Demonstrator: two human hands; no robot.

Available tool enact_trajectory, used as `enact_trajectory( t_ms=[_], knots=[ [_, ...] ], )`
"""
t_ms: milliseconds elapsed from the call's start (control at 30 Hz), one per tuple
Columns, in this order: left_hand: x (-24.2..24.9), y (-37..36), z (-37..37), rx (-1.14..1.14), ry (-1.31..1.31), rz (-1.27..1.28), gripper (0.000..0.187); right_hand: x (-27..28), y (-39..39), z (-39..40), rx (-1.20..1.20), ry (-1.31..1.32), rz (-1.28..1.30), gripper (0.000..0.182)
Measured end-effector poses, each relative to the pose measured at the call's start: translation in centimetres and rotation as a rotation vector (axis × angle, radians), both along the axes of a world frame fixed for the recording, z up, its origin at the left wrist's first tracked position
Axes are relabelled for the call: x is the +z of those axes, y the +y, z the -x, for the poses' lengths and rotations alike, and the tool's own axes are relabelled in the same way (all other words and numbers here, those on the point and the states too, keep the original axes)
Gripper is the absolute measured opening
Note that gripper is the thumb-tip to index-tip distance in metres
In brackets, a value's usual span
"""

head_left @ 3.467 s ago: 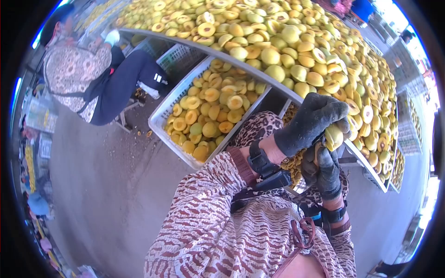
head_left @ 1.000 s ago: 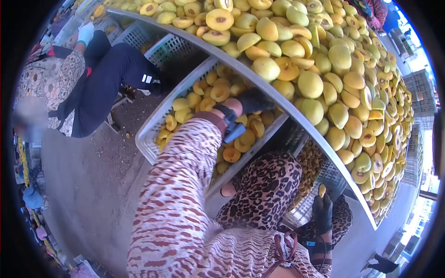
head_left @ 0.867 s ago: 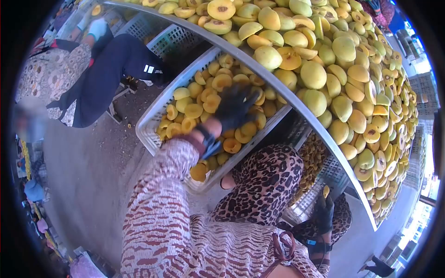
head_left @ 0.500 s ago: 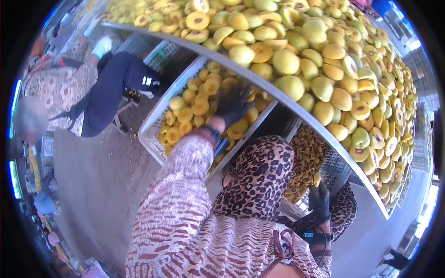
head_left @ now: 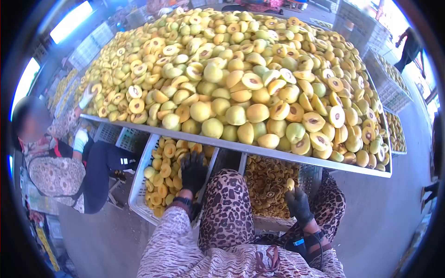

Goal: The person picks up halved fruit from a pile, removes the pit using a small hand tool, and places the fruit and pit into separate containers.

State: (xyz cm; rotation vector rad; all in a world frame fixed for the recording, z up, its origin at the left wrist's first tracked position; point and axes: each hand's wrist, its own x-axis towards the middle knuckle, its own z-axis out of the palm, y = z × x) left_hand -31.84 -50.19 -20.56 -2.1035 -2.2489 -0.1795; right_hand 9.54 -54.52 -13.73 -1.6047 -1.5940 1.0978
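My left hand (head_left: pixel 192 172), in a black glove, lies over the white crate (head_left: pixel 137 194) of pitted yellow fruit halves (head_left: pixel 163 178). Its fingers are stretched out and apart, at the halves near the crate's far end. My right hand (head_left: pixel 300 207), also black-gloved, is closed low on the right, over the edge of a second crate full of brown fruit stones (head_left: pixel 266 187). A small yellow piece (head_left: pixel 290 184) sticks up from its fingertips; I cannot tell what it is. Above both crates, whole and halved yellow-green stone fruit (head_left: pixel 259 111) is heaped on a metal-edged table (head_left: pixel 259 150).
On the left sits another person (head_left: pixel 60 176) with white gloves, one hand at the heap. More crates (head_left: pixel 109 133) stand under the table there. Stacked crates of fruit (head_left: pixel 389 85) are at the right, and a standing person (head_left: pixel 410 51) is beyond.
My view has lifted and turned, showing more of the heap. The left hand, blurred among the halves before, now shows spread fingers above them. The right hand still holds the small yellow piece.
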Motion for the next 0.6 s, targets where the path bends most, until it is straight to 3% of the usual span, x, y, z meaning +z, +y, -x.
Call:
enact_trajectory(
  t_ms=[100,133,167,233,267,300,367,400,433,500,533,567,600],
  knots=[
    [2.0,-0.1,0.2,-0.024,0.049,0.153,0.058,3.5,1.1,2.4,-0.138,0.064,-0.183,0.017],
    [2.3,0.8,0.0,-0.052,0.117,0.093,0.053,4.3,1.0,2.7,-0.206,0.12,-0.232,0.019],
    [1.2,2.5,1.9,-0.072,0.134,0.09,0.053,2.0,0.9,2.3,-0.228,0.134,-0.233,0.019],
    [-2.8,6.0,7.7,-0.265,-0.419,0.27,0.04,-4.2,0.4,1.1,0.341,-0.556,-0.05,0.019],
    [2.6,5.8,5.2,0.043,-0.395,0.179,0.03,-3.1,-0.5,0.2,0.489,-0.501,0.023,0.025],
    [6.0,5.5,4.0,0.033,-0.372,0.163,0.03,-2.7,-0.2,0.8,0.476,-0.483,0.004,0.025],
    [10.4,4.1,0.4,0.16,-0.329,-0.504,0.022,-2.0,-0.2,1.3,0.149,-0.218,-0.069,0.028],
    [13.2,3.7,-2.3,0.039,-0.37,-0.586,0.019,-1.1,0.1,1.8,0.043,-0.024,0.095,0.033],
    [15.8,3.7,-5.4,-0.096,-0.43,-0.675,0.017,-0.7,0.0,2.3,0.075,-0.073,-0.042,0.043],
    [19.4,5.7,-10.8,-0.288,-0.273,-0.823,0.02,-3.1,0.4,2.7,0.224,-0.128,-0.073,0.043],
    [20.8,6.8,-12.9,-0.359,-0.257,-0.751,0.032,-5.2,0.6,3.1,0.32,-0.229,-0.195,0.042],
    [20.9,8.8,-14.4,-0.385,-0.286,-0.789,0.032,-4.2,1.0,3.1,0.261,-0.152,-0.161,0.04],
    [19.9,10.5,-15.2,-0.43,-0.128,-0.644,0.039,-2.9,0.5,3.1,0.224,-0.057,-0.115,0.039]
  ],
)
